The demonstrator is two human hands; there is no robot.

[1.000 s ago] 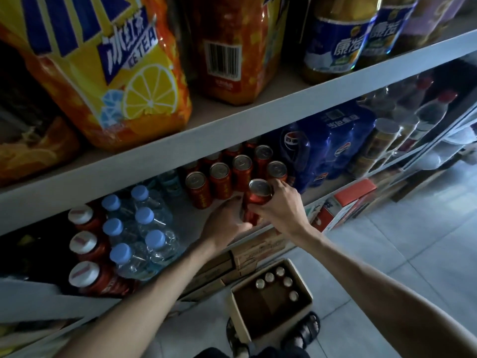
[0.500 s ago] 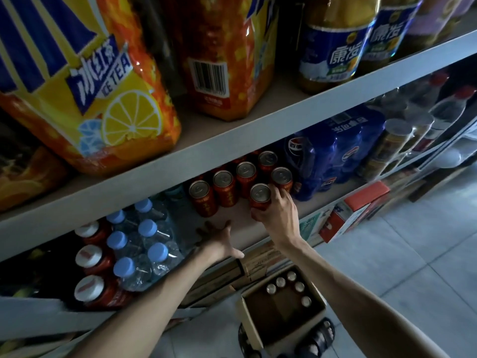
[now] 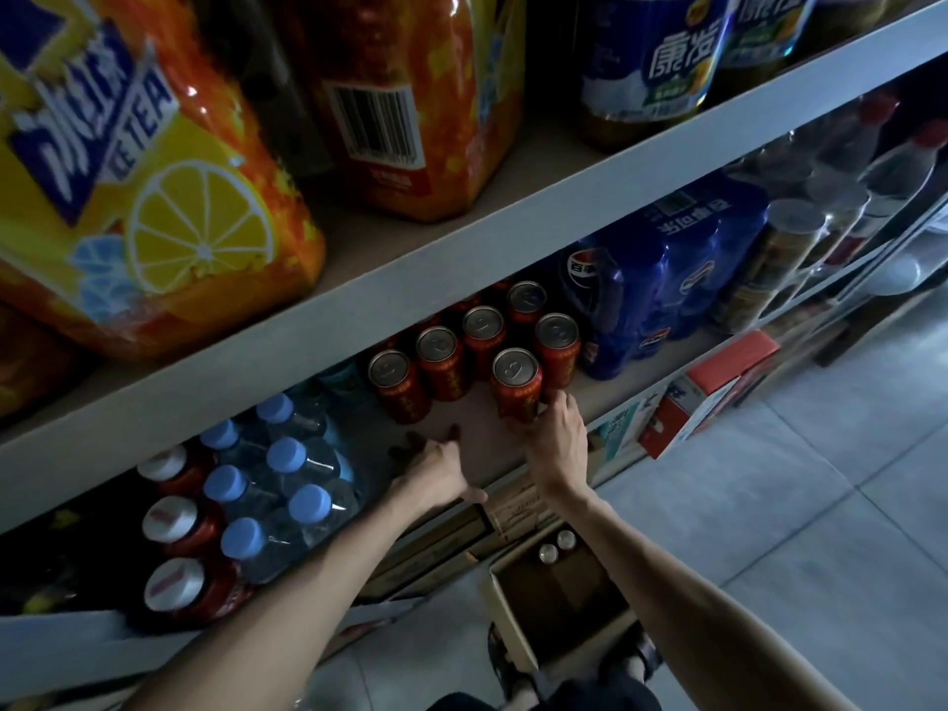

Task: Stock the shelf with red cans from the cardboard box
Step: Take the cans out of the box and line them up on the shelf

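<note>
Several red cans (image 3: 441, 361) stand in rows on the middle shelf (image 3: 477, 454). My right hand (image 3: 556, 438) grips the foot of the frontmost red can (image 3: 515, 382), which stands upright on the shelf board beside the others. My left hand (image 3: 436, 464) lies flat on the bare shelf board to the left of that can, fingers spread, holding nothing. On the floor below sits the open cardboard box (image 3: 513, 628); two can tops (image 3: 556, 546) show at its far end, and my right forearm hides part of it.
Blue-capped water bottles (image 3: 287, 479) and white-capped red bottles (image 3: 174, 526) fill the shelf's left. A blue cola pack (image 3: 646, 279) stands right of the cans. Ice tea packs (image 3: 154, 187) sit on the shelf above. Flat cartons (image 3: 446, 536) lie under the shelf; grey tiled floor (image 3: 795, 505) spreads right.
Both hands held the can in front of the shelf a second ago. My right hand has set it down among the rows, and my left hand has let go and dropped flat onto the shelf.
</note>
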